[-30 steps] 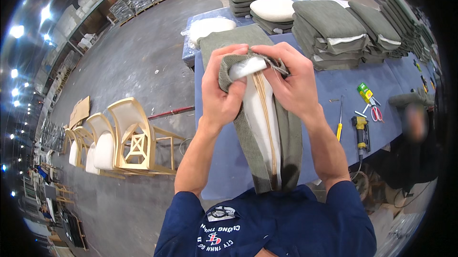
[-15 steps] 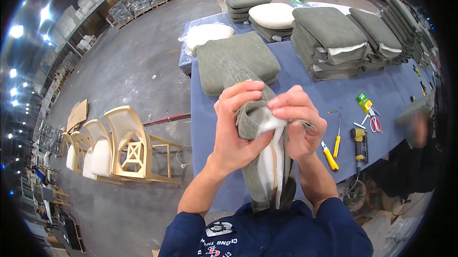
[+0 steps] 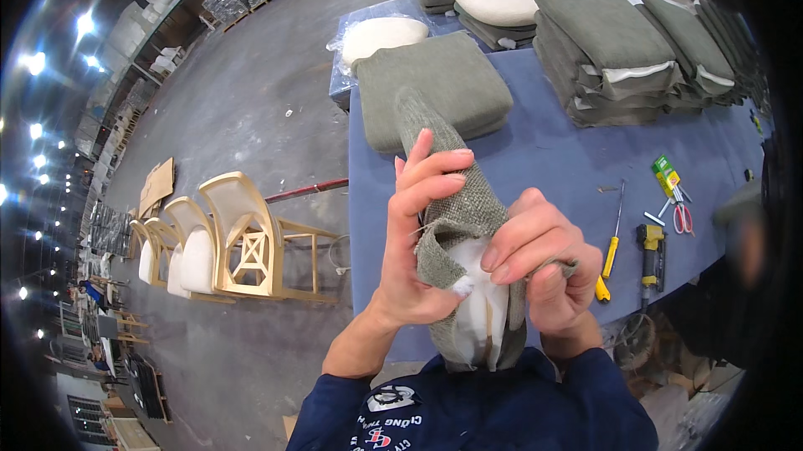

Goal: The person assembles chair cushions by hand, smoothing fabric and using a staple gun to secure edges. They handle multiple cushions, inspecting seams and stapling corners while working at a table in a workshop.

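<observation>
Piece being held: long grey-green cover [image 3: 468, 187], open along one side so you can see white padding [image 3: 477, 288] and a thin wood-coloured strip [image 3: 489, 325] in there. It's up in front of the chest, over the near side of the blue desk [image 3: 560, 154], bottom end right by the navy shirt [image 3: 510, 409].
Left grip [image 3: 414, 254]: wrapped round the cover, fingers behind it and kinda fanned out, thumb at the front by the folded-back edge.
Right grip [image 3: 544, 263]: closed up, pinching a bit of the cover's edge, a couple of fingertips right on the padding.
Behind the piece: grey-green cushion [image 3: 439, 87] lying flat, white one [image 3: 385, 37] just past it. Can't tell if the cover's far end touches the cushion.
Right side of the desk: big cushion pile [image 3: 602, 33], then yellow-handled screwdriver [image 3: 612, 254], nail gun [image 3: 650, 250], red-handled scissors [image 3: 683, 219] and a green-yellow box [image 3: 666, 171].
Floor, left: row of pale wooden chairs [image 3: 238, 200], well apart from the work.
</observation>
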### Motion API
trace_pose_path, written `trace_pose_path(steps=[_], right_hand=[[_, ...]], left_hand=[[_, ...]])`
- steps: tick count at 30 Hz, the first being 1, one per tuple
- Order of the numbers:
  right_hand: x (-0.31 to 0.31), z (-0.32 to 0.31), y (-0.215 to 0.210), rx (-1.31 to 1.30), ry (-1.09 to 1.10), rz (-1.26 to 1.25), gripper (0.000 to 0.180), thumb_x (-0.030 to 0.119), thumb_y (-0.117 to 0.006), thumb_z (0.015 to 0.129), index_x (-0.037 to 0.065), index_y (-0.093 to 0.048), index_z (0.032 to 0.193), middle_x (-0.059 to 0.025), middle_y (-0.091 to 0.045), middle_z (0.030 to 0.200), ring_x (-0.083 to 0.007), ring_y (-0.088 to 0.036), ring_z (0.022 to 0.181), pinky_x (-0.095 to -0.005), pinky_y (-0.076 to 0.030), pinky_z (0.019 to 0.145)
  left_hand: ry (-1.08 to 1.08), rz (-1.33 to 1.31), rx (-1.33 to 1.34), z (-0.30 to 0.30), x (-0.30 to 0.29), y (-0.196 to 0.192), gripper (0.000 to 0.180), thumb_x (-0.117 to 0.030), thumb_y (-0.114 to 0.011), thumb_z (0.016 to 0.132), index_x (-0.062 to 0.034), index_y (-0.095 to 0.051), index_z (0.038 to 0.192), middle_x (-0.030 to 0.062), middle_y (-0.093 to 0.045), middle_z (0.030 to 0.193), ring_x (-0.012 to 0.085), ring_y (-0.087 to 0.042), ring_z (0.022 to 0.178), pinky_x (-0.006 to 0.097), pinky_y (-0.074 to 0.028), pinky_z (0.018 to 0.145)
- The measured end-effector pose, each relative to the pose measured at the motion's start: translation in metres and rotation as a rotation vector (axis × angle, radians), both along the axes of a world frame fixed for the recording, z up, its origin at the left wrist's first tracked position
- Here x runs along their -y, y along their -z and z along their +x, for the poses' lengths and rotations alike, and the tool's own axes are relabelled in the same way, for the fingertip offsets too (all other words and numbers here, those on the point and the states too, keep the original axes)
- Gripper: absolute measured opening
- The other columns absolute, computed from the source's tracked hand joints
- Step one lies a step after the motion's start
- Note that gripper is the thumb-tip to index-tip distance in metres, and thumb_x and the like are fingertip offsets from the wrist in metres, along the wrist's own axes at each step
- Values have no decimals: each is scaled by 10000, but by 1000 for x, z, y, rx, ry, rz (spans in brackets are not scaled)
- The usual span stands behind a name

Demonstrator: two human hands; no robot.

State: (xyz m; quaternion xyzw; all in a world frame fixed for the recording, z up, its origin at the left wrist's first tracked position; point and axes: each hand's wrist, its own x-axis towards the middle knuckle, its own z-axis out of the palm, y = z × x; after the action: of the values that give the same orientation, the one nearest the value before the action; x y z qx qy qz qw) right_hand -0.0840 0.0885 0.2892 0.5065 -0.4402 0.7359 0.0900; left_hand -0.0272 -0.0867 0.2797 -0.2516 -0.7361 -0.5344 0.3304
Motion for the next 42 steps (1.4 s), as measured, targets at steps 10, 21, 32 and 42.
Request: trace_pose_path(steps=[10,21,32,42], right_hand=[[-4,-6,-27,467,-152,-154,441,284,-428,1141,-17,-670,931,-171,-689,963,-191,-656,853,-349,-529,811],[-3,22,30,165,11,-268,394,322,-478,1115,87,-622,835,-48,-648,815,-151,-477,670,-336,-343,643],[-8,17,35,124,53,-257,357,324,-506,1103,95,-618,853,-45,-649,828,-172,-475,686,-344,-347,654],[-6,9,18,269,40,-215,420,338,-433,1130,111,-591,813,-40,-638,801,-151,-472,704,-327,-356,687]], left_hand=[[-202,-137,8,1,-17,-15,694,-111,-781,626,-45,-686,1310,188,-584,1372,379,-470,1305,492,-341,1148],[-114,-160,51,0,-21,0,929,-587,-811,753,-52,-516,1452,199,-489,1518,439,-272,1517,617,-43,1230],[71,32,-30,-15,-23,17,749,-634,-640,912,-73,-488,1385,268,-530,1487,490,-222,1557,606,41,1247],[172,-497,-15,-69,11,-32,554,-425,-325,1012,-20,-664,1179,212,-687,1112,384,-622,1180,566,-354,1122]])
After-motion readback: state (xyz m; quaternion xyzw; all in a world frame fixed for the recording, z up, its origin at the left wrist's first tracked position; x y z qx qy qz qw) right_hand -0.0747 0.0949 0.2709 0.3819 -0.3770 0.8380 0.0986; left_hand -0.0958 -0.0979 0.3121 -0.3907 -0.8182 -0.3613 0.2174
